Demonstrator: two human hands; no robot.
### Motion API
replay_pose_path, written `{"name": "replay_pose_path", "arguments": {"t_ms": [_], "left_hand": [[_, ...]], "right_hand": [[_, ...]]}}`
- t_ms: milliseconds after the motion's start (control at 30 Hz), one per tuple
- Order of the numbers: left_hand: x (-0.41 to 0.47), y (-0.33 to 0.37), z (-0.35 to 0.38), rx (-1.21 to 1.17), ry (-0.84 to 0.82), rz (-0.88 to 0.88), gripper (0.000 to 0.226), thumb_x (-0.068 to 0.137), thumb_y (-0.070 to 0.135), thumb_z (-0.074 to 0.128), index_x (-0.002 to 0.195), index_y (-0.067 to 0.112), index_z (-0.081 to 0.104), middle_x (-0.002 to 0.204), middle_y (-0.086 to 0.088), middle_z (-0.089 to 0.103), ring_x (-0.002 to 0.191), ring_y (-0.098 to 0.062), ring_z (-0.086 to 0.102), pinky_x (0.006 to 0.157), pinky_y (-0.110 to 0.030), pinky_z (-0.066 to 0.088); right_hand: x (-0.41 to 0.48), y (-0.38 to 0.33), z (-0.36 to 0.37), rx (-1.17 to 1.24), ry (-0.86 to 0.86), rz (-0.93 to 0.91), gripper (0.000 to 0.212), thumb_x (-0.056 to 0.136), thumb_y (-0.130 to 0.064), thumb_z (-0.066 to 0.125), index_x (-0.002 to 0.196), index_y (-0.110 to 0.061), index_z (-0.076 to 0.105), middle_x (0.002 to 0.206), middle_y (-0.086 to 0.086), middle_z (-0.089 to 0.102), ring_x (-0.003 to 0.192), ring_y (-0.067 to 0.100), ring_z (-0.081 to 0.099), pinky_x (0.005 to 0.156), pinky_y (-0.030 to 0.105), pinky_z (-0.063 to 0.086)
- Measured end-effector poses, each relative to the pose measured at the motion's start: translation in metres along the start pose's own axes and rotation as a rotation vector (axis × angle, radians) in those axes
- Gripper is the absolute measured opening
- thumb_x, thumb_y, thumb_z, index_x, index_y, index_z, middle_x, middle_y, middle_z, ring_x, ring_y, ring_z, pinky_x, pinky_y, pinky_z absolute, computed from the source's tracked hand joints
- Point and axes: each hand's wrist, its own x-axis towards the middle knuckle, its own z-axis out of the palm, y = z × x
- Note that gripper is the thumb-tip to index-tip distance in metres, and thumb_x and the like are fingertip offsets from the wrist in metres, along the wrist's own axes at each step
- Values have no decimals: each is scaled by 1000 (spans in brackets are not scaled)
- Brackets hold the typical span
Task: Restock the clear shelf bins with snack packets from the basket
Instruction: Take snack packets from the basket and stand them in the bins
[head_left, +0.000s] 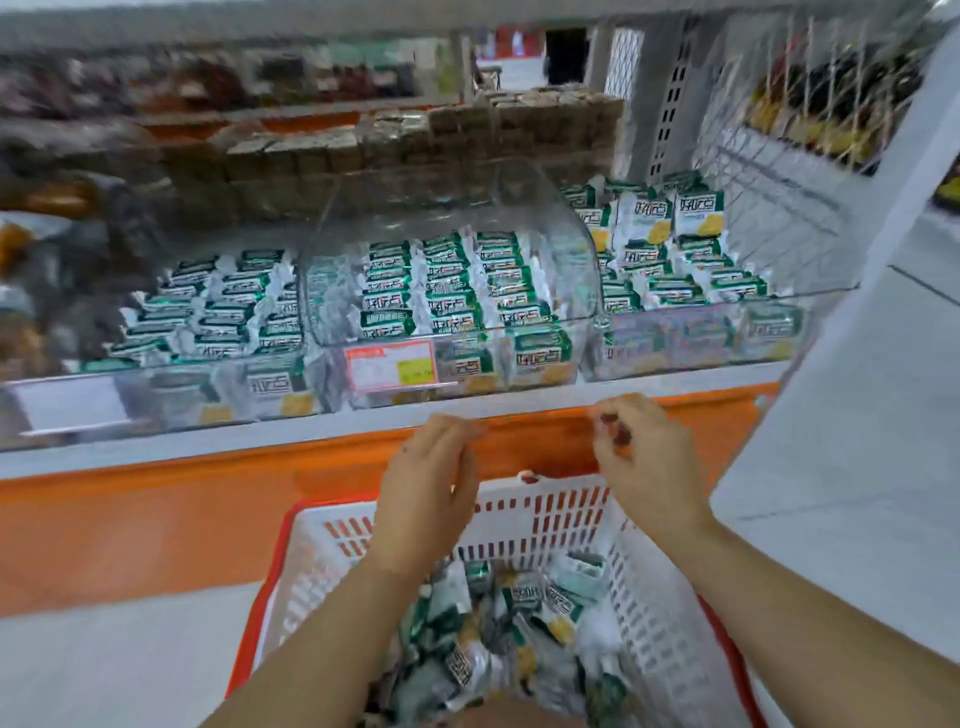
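A white basket with a red rim (649, 613) sits below me, holding several loose green-and-white snack packets (514, 618). Three clear shelf bins stand side by side above it: left bin (171, 384), middle bin (457, 291) with its clear lid raised, and right bin (691, 343). All three hold rows of the same green-and-white packets. My left hand (428, 483) hovers over the basket's far wall with fingers relaxed, holding nothing. My right hand (641, 457) hangs just below the shelf edge, fingers loosely curled and empty.
A red-framed price tag (389, 366) hangs on the middle bin's front. Brown wrapped blocks (415, 145) fill the shelf behind. An orange panel (130, 519) runs under the shelf edge. A wire rack (810, 104) with dark goods stands at the right, beside grey floor.
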Motion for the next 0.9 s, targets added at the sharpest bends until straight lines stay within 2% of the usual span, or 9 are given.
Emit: {"name": "replay_pose_path", "arguments": {"t_ms": [167, 267, 333, 400, 567, 633, 700, 767, 900], "left_hand": [[-65, -67, 19, 266, -186, -218, 44, 74, 10, 65, 118, 14, 62, 119, -11, 57, 111, -33, 49, 89, -50, 48], [-86, -89, 26, 355, -271, -291, 56, 75, 17, 60, 130, 15, 53, 129, -15, 52, 117, -41, 47, 95, -58, 44], [-94, -98, 31, 403, -290, -309, 57, 78, 24, 49, 134, 16, 51, 133, -15, 49, 119, -40, 42, 98, -58, 41], [-101, -105, 38, 445, -296, -302, 57, 79, 27, 45, 135, 16, 50, 137, -15, 44, 123, -39, 35, 100, -58, 37], [-111, -110, 55, 438, -260, -295, 68, 71, 16, 56, 138, 18, 44, 140, -21, 41, 130, -42, 28, 104, -62, 31], [-110, -111, 58, 436, -243, -294, 70, 70, 11, 64, 137, 18, 45, 138, -21, 41, 129, -43, 27, 103, -63, 32], [-110, -113, 61, 434, -237, -300, 73, 68, 9, 70, 136, 18, 45, 139, -18, 37, 130, -42, 26, 104, -63, 30], [-110, -113, 62, 437, -239, -308, 74, 68, 9, 72, 136, 19, 44, 139, -16, 35, 130, -41, 24, 105, -63, 28], [-109, -112, 63, 455, -242, -316, 74, 67, 6, 72, 134, 18, 44, 136, -20, 39, 129, -41, 26, 105, -62, 27]], "right_hand": [[-49, 28, 60, -91, -547, 288, 13, 93, -13, 53, 99, -18, 64, 90, 0, 66, 73, 14, 58, 71, 31, 48], [-70, 43, 91, -77, -793, 406, 20, 97, -17, 50, 112, -12, 62, 107, 4, 65, 85, 17, 58, 80, 29, 47], [-85, 55, 110, -57, -904, 456, 24, 97, -19, 51, 117, -13, 61, 117, 4, 63, 89, 15, 54, 77, 21, 40], [-97, 68, 123, -96, -991, 493, 30, 93, -21, 55, 122, -13, 59, 125, 7, 59, 95, 17, 52, 82, 23, 37], [-126, 96, 152, -344, -1237, 316, 32, 96, -26, 47, 123, -13, 58, 132, 7, 51, 111, 21, 50, 78, 26, 27], [-133, 102, 163, -412, -1338, 204, 39, 94, -38, 51, 118, -9, 60, 131, 10, 52, 110, 22, 48, 77, 29, 28], [-136, 104, 172, -471, -1434, 120, 54, 90, -49, 54, 125, -9, 57, 134, 11, 48, 122, 25, 43, 88, 35, 35], [-135, 105, 179, -516, -1431, 91, 49, 93, -43, 52, 132, -13, 53, 140, 10, 42, 128, 26, 39, 103, 35, 32], [-131, 102, 184, -472, -1418, 159, 39, 95, -14, 45, 133, -13, 53, 137, 14, 45, 120, 32, 44, 101, 38, 38]]}}
